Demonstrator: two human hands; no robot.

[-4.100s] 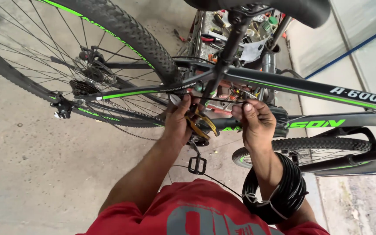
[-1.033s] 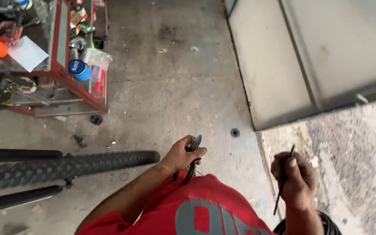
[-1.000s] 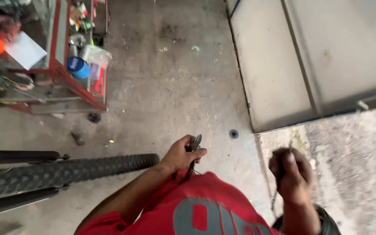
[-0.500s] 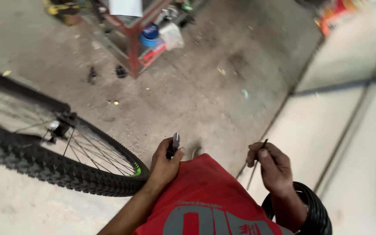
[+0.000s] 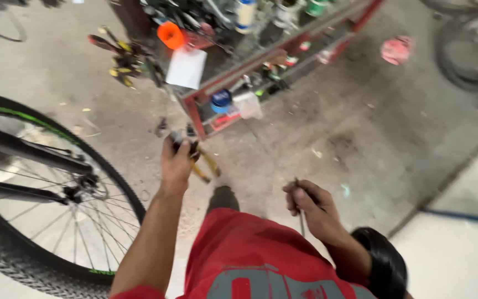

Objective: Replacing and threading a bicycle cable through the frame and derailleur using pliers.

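Overhead, head view, frame blurred by motion. Left hand point(image 5: 176, 158) raised forward, fingers wrapped tight round the handles of yellow-gripped pliers point(image 5: 201, 161); the tool hangs out to the right of the fist, above the concrete floor point(image 5: 360, 138). Right hand point(image 5: 313, 206) lower and nearer the body, fingers pinched on a thin dark cable point(image 5: 301, 213) that runs down past the palm. Coil of black cable point(image 5: 383, 266) looped over the right forearm. Red shirt point(image 5: 261, 260) fills the bottom edge.

Left of the arm: bicycle wheel point(image 5: 45, 221), knobby tyre, green rim stripe, spokes and hub visible, standing on the floor. Ahead of the pliers: red metal rack point(image 5: 206, 99) crowded with tools, a blue tin point(image 5: 221, 101) and a white sheet point(image 5: 186, 67) on it. Pink rag point(image 5: 396, 50) on the floor, far right.
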